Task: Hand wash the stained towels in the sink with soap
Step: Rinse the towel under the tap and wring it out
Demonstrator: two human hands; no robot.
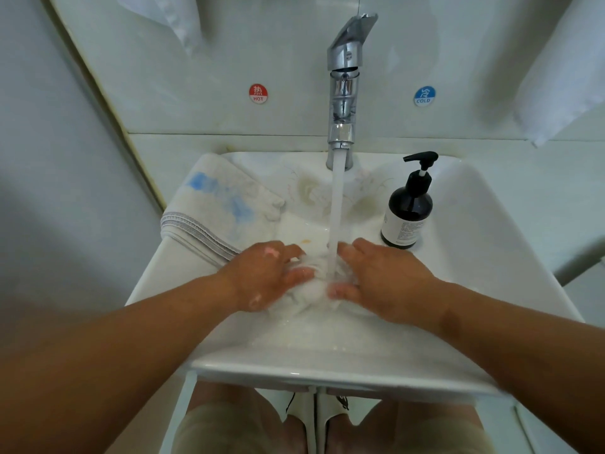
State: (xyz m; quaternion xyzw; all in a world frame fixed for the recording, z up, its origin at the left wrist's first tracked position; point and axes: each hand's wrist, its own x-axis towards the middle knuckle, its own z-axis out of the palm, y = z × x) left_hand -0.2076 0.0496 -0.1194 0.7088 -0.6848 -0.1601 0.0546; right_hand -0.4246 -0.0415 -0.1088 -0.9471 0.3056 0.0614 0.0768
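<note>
A bunched white towel (312,290) lies in the white sink (327,348), right under the running water from the chrome tap (343,80). My left hand (268,273) grips the towel's left side with curled fingers. My right hand (383,276) grips its right side, fingertips in the stream. A second white towel with blue stains (219,204) is draped over the sink's back left rim. A dark soap pump bottle (409,208) stands on the rim at the back right, just beyond my right hand.
Red HOT (258,93) and blue COLD (424,96) stickers sit on the wall either side of the tap. White cloth (556,77) hangs at the upper right. A tiled wall closes in on the left. My knees show below the sink's front edge.
</note>
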